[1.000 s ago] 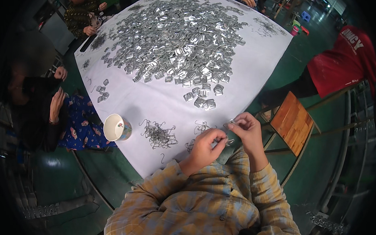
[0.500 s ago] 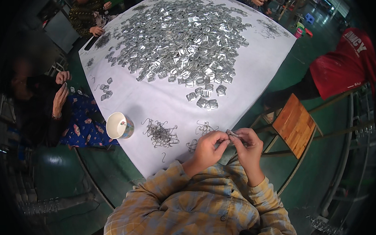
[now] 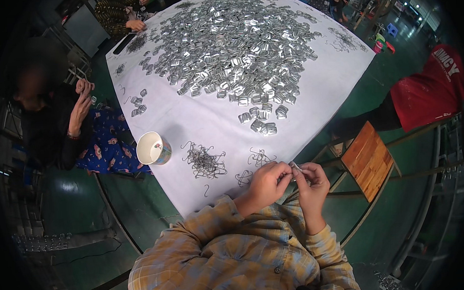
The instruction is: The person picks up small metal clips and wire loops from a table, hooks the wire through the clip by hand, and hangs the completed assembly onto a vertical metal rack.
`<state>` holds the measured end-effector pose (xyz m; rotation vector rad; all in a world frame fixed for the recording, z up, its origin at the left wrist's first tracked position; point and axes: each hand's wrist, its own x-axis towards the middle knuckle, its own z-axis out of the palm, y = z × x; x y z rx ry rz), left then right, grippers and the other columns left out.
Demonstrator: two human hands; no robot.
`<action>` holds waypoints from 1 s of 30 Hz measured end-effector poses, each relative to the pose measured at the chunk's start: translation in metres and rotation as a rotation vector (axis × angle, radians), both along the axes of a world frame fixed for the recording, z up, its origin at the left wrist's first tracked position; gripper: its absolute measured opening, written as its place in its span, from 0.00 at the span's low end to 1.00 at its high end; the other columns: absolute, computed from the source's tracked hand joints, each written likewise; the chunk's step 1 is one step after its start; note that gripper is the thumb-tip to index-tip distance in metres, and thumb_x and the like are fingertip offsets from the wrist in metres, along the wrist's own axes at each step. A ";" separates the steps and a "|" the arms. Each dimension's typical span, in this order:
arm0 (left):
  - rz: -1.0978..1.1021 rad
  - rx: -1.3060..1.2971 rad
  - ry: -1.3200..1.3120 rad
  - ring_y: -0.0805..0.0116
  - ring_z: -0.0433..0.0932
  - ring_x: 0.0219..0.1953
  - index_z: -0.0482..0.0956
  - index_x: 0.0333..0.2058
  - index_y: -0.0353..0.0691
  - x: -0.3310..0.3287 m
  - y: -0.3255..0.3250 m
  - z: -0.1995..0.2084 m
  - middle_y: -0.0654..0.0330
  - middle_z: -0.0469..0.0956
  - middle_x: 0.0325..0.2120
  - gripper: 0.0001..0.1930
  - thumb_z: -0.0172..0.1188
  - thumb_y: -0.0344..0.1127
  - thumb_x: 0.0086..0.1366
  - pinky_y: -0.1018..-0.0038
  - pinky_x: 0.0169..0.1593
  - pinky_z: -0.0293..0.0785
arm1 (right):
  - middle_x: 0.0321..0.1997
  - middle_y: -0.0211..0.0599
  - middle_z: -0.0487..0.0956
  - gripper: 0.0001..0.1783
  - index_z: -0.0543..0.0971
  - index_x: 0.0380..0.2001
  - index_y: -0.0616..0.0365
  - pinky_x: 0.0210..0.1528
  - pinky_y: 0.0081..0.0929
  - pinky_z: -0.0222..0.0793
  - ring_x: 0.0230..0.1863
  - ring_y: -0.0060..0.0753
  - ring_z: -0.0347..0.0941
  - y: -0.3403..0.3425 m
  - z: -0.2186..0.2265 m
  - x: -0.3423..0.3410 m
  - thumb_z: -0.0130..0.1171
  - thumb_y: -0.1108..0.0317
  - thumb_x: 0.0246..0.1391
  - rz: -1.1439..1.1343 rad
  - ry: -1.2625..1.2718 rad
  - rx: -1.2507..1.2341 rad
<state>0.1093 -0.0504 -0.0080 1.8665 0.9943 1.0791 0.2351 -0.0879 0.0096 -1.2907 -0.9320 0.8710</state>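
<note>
Close to the table's near corner, my left hand (image 3: 266, 184) and my right hand (image 3: 312, 185) meet fingertip to fingertip. Between them they pinch a small silvery metal piece (image 3: 294, 166), mostly covered by the fingers. Whether a thin wire hook is also in the grip is too small to see. Beside my left hand lie loose wire hooks (image 3: 245, 178), with more wire hooks just beyond. A denser heap of dark wire hooks (image 3: 206, 162) is further left. Toward the far side spreads a large pile of flat, shiny metal pieces (image 3: 239, 50), with several strays at its near edge.
A paper cup (image 3: 154, 148) stands at the left edge of the white-covered table (image 3: 200, 115). A wooden stool (image 3: 368, 160) is off to the right, near a person in red (image 3: 429, 89). At the left sits another person (image 3: 47, 121); others work at the far side.
The whole view has shifted slightly, so the table and hands appear further right. My hands stay pinched together on the metal piece. The person at the left has moved their hands a little.
</note>
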 end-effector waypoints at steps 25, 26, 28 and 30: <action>-0.058 0.112 0.208 0.55 0.77 0.41 0.78 0.36 0.34 -0.034 0.096 0.012 0.51 0.78 0.37 0.10 0.60 0.30 0.55 0.67 0.46 0.72 | 0.36 0.33 0.73 0.11 0.72 0.34 0.66 0.44 0.17 0.67 0.38 0.21 0.71 -0.009 -0.017 0.023 0.61 0.81 0.47 -0.006 0.017 0.096; 0.107 0.225 0.307 0.52 0.76 0.43 0.77 0.38 0.34 -0.036 0.121 0.008 0.50 0.78 0.39 0.12 0.60 0.31 0.55 0.64 0.49 0.70 | 0.36 0.33 0.73 0.11 0.72 0.34 0.66 0.44 0.17 0.67 0.38 0.21 0.71 -0.010 -0.016 0.022 0.61 0.81 0.47 -0.005 0.020 0.099; 0.175 0.279 0.511 0.48 0.67 0.54 0.74 0.48 0.42 -0.042 0.174 -0.005 0.48 0.69 0.53 0.22 0.63 0.39 0.55 0.58 0.56 0.65 | 0.35 0.33 0.73 0.10 0.72 0.34 0.66 0.43 0.17 0.66 0.38 0.20 0.71 -0.009 -0.015 0.020 0.61 0.81 0.47 0.014 0.052 0.083; 0.158 0.293 0.655 0.46 0.61 0.58 0.71 0.52 0.49 -0.034 0.199 0.004 0.50 0.62 0.57 0.26 0.62 0.45 0.54 0.52 0.58 0.60 | 0.35 0.33 0.74 0.10 0.72 0.34 0.65 0.43 0.17 0.66 0.38 0.20 0.71 -0.008 -0.015 0.019 0.61 0.81 0.48 0.010 0.024 0.091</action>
